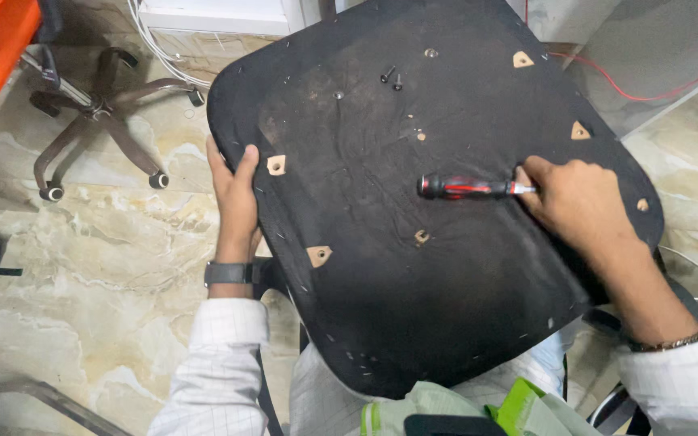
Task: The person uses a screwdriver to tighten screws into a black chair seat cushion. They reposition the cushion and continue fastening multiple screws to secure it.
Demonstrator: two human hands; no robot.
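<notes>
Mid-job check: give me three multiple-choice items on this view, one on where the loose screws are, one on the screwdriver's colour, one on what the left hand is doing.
1. Where do the loose screws lie?
A. On the floor by the chair base
B. On the black seat panel, near its far edge
C. In the left hand

2. What colour is the screwdriver handle?
A. Red and black
B. Plain yellow
C. Blue and white

3. What is the left hand doing?
A. Resting flat on the floor
B. Holding the screwdriver
C. Gripping the panel's left edge

Answers:
1 B, two dark screws sit on the panel surface beyond the screwdriver.
2 A, the handle shows red with black stripes, with the right hand at its shaft end.
3 C, the thumb lies on the panel's top side with the hand curled around its rim.
</notes>
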